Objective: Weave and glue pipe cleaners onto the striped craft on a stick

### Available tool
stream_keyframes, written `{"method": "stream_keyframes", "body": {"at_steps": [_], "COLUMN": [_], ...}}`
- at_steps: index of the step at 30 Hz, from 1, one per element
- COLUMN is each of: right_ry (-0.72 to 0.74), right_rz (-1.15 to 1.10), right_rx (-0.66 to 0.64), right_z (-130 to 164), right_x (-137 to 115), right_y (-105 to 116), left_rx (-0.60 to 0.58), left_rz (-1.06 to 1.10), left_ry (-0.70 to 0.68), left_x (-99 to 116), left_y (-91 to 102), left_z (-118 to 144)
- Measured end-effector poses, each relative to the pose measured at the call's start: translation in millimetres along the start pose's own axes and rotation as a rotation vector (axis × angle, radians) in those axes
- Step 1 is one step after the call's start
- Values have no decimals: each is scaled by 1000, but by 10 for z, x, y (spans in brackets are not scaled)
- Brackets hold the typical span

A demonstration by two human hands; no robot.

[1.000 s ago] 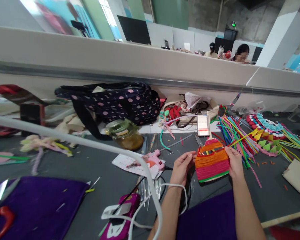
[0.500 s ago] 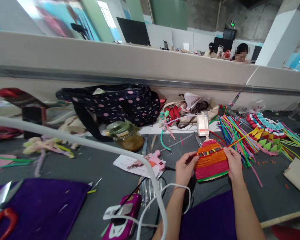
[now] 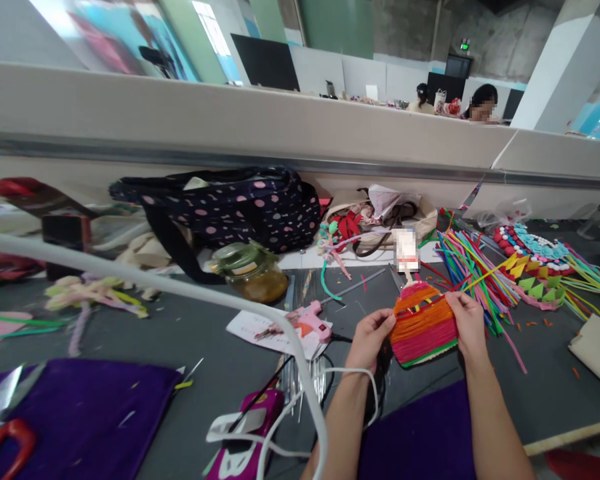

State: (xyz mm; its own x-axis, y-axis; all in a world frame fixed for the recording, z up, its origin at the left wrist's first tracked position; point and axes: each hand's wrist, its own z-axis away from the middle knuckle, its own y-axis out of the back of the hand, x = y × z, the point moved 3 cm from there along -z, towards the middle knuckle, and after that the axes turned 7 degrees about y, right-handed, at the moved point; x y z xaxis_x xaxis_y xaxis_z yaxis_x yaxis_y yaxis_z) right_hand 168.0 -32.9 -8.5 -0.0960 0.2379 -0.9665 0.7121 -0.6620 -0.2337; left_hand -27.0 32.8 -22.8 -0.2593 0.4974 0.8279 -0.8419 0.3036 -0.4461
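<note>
1. While both hands grip it, the woven piece (image 3: 423, 325), banded orange over pink with a green lower edge, sits just above the table (image 3: 190, 333), right of centre and near the front edge.
2. Left hand (image 3: 369, 339): fingers curled, thumb and fingertips pinched on the piece's left edge.
3. Right hand (image 3: 467, 321): fingers closed over the piece's right edge.
4. Surroundings: a pink glue gun (image 3: 307, 319) lies just left of the left hand on a white paper sheet (image 3: 250, 325); its dark cord runs under the left wrist. A loose bundle of coloured strips (image 3: 467, 267) fans out just behind the right hand, close to the piece's upper right corner.
5. Obstruction: a white tube (image 3: 180, 287) crosses the foreground from the left edge and bends down beside the left forearm, covering part of the table.
6. Containers: a glass jar (image 3: 253, 270) with a green lid holds a brownish content, well left of the piece. A dark polka-dot bag (image 3: 230, 207) lies behind it against the partition; its contents cannot be seen. A beige bag (image 3: 380, 213) further right holds red and white items.
7. Orientation: the piece's narrower top points away from the person toward a small blurred card (image 3: 407, 249); its bands run left to right between the hands, tilted slightly.
</note>
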Motion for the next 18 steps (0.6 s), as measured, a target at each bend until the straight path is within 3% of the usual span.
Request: {"method": "stream_keyframes", "body": {"at_steps": [7,9,12,13,15,18], "right_ry": [22,154,491,590,726,794], "right_rz": [172,381,699,771,880,1032], "right_rx": [-101,-51,113,93,-99,-350], "right_z": [-93,-77,67,136,271,419], "right_x": [39,-17,-205,-265,-343,-375], "right_y": [39,87,76,18,-165,-425], "left_rx": [-142,-133,-114,-112,-113,-121], "left_rz": [113,136,152,157,167,184], "left_ry": [122,131,128,125,118,107], "left_x": [-37,-52,-71,-76,-87,-105], "left_y": [-64,-66,-66,-67,-66,-63], "left_z": [18,9,-3,-6,-12,-22]}}
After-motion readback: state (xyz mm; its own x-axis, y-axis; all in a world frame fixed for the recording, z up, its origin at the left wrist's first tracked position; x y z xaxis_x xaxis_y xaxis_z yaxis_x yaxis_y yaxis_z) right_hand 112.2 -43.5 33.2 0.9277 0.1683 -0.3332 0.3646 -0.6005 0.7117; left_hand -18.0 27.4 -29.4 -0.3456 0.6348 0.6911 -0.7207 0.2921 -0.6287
